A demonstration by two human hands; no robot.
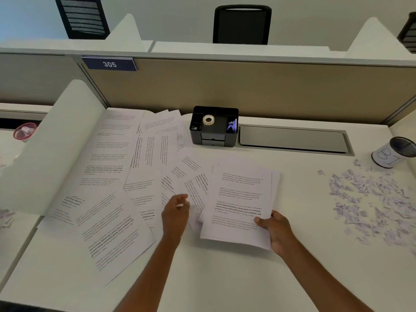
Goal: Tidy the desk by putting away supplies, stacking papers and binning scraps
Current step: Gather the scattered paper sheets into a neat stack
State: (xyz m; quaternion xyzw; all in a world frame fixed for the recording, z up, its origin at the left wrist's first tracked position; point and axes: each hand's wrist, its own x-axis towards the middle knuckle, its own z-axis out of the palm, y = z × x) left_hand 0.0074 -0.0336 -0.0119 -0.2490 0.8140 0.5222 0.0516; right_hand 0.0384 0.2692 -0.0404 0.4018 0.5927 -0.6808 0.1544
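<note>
A head-worn camera looks down on a white worktop (225, 280) in an office cubicle. The person's right hand (275, 229) grips the near right corner of a small stack of white printed paper sheets (240, 199). The thumb is on top and the fingers underneath, apparently so the pages sit as one pile.

The left hand (176, 213) has its fingers curled and seems to pinch the edge of one of the loose printed sheets (117, 181), probably to add it to the stack. These sheets lie fanned and overlapping across the left half of the worktop.

At the back stands a black plastic desk organiser (213, 127) holding a white roll of tape (208, 120). On the right, a heap of torn pale paper scraps (371, 199) lies near a black mesh cup wrapped in hand-lettered white paper (395, 153), seemingly the bin. The scraps are not yet binned.
</note>
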